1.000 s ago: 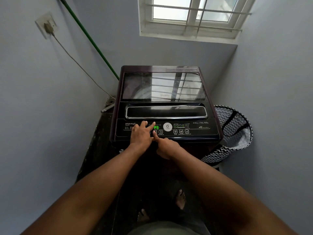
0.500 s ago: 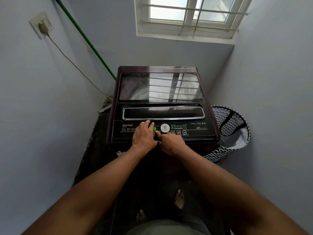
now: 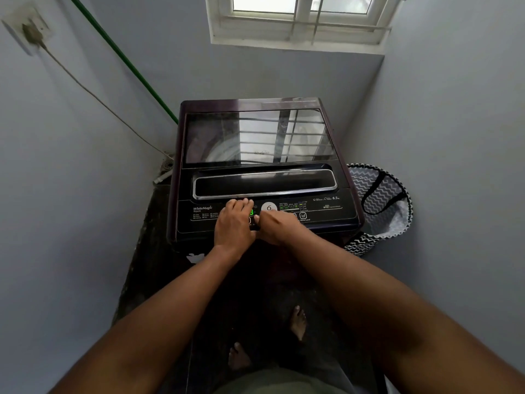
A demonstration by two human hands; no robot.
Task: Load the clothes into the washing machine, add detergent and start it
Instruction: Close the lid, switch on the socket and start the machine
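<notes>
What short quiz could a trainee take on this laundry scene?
1. True or false: the washer lid is closed.
2. The laundry basket stands: A) left of the washer, B) right of it, C) on top of it?
3. Which part of the washer do the left hand and right hand rest on?

Key: 1 true; 2 B; 3 the control panel.

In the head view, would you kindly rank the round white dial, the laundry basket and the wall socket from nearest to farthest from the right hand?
From the right hand:
1. Round white dial, just above its fingers.
2. Laundry basket, right of the washer.
3. Wall socket, high on the left wall.
</notes>
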